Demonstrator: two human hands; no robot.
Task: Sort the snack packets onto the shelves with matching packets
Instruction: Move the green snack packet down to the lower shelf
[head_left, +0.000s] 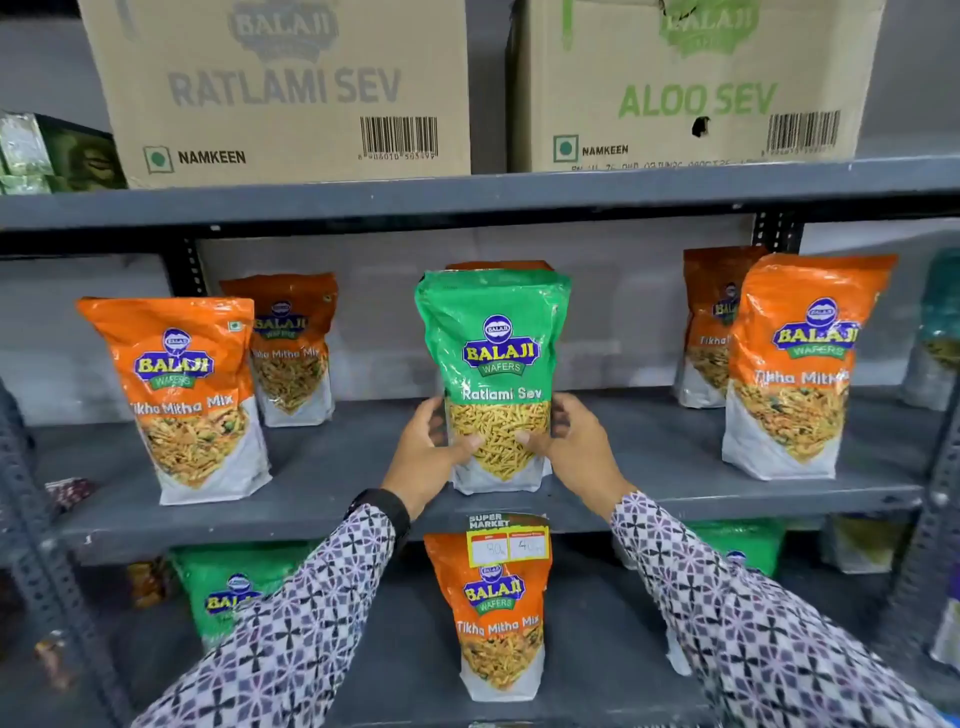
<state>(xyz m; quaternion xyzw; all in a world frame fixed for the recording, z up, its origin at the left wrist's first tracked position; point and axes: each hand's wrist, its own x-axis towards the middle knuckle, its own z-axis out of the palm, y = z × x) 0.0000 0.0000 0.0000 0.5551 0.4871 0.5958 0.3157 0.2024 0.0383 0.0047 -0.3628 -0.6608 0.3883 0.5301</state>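
Both your hands clasp the green Ratlami Sev snack packet (496, 374) by its lower half, left hand (428, 452) and right hand (574, 447) pressed to its sides, thumbs across the front window. You face a dark grey metal shelving rack (467, 200) against a pale wall; two brown cardboard cartons (280, 88) printed Ratlami Sev and Aloo Sev sit on the top shelf. Your packet stands upright at the front centre of the middle shelf (337, 467), among orange Tikha Mitha Mix packets (192, 395) left and right, all well apart from it. Bare shelf lies on either side. On the shelf below, another orange packet (498, 613) stands behind a yellow price tag (509, 540), green packets (223, 592) beside it.
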